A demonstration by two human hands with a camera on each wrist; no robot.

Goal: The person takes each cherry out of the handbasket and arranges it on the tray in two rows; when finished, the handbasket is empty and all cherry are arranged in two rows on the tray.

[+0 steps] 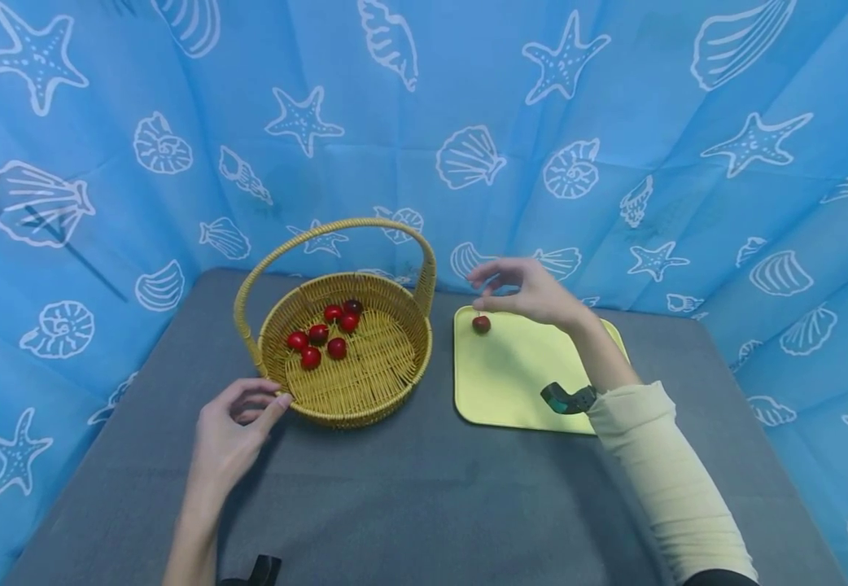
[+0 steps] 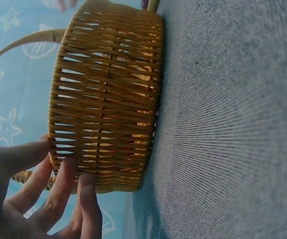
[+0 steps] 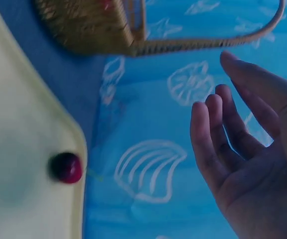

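A round wicker basket (image 1: 354,415) with a tall handle stands at centre left, several red cherries (image 1: 318,334) inside it on the left. My left hand (image 1: 229,443) pinches its near left rim between thumb and fingers; in the left wrist view that hand (image 2: 49,194) grips the wicker wall (image 2: 103,99). One dark cherry (image 1: 481,324) is at the far left corner of the yellow tray (image 1: 519,382). Above it is my right hand (image 1: 530,291), with fingers loosely bent. The right wrist view shows this hand (image 3: 253,149) apart from the cherry (image 3: 67,168), nothing between thumb and fingers.
Grey cloth (image 1: 395,505) covers the table under the basket and tray. A blue curtain (image 1: 409,106) with white shells and starfish hangs behind and at both sides. The basket's handle (image 1: 351,222) arches high over the bowl, left of my right hand.
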